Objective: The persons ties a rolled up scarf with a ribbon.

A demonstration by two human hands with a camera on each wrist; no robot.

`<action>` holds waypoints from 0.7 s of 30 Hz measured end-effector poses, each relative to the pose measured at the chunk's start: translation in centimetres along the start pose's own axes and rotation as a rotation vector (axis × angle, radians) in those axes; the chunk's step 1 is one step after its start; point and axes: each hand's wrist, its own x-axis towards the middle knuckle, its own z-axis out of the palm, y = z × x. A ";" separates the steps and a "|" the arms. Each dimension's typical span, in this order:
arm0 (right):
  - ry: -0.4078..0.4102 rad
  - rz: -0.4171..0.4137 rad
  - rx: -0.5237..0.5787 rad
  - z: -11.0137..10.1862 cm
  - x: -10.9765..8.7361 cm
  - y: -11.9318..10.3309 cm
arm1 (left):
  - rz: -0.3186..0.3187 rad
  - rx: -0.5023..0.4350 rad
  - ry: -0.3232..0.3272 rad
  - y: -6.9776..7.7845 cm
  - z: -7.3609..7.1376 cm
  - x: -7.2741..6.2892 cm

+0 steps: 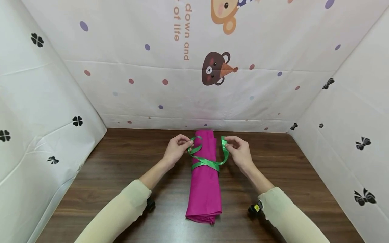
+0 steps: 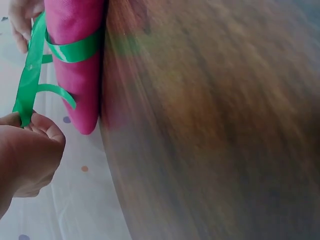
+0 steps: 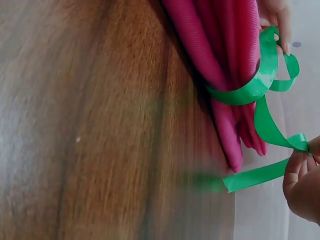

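Observation:
A rolled magenta cloth [image 1: 204,189] lies lengthwise on the table, its far end near the back wall. Round its middle runs a green ribbon [image 1: 209,163], whose two ends cross over the top of the roll. On the left side, my left hand [image 1: 177,147] pinches one ribbon end between thumb and fingers; a loose tail curls over the cloth. My right hand [image 1: 239,150] pinches the other end right of the roll, and in the right wrist view a short tail [image 3: 257,176] sticks out past those fingers.
The brown wooden table [image 1: 127,162] is enclosed by a white printed sheet [image 1: 182,98] at the back and white side sheets [image 1: 340,135] with black bows and clovers. A dark wrist camera [image 1: 255,208] sits under the right sleeve.

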 end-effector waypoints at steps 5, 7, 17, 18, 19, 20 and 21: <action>-0.025 -0.037 -0.019 0.5 0.0 -0.2 | 0.026 0.013 0.005 0.0 0.5 0.1; -0.035 -0.050 -0.020 0.7 0.1 -0.3 | 0.032 0.019 0.002 0.0 0.7 0.1; -0.085 -0.063 -0.036 1.5 0.1 -0.7 | 0.059 0.003 0.016 0.2 1.1 0.1; -0.092 -0.064 -0.040 1.5 0.0 -0.7 | 0.059 0.000 0.013 0.2 1.1 0.1; -0.100 -0.067 -0.042 1.5 0.0 -0.7 | 0.055 -0.003 0.009 0.2 1.1 0.1; -0.106 -0.067 -0.043 1.6 0.0 -0.8 | 0.055 -0.006 0.006 0.3 1.1 0.1; -0.110 -0.065 -0.042 1.6 0.0 -0.7 | 0.052 -0.005 0.002 0.3 1.2 0.0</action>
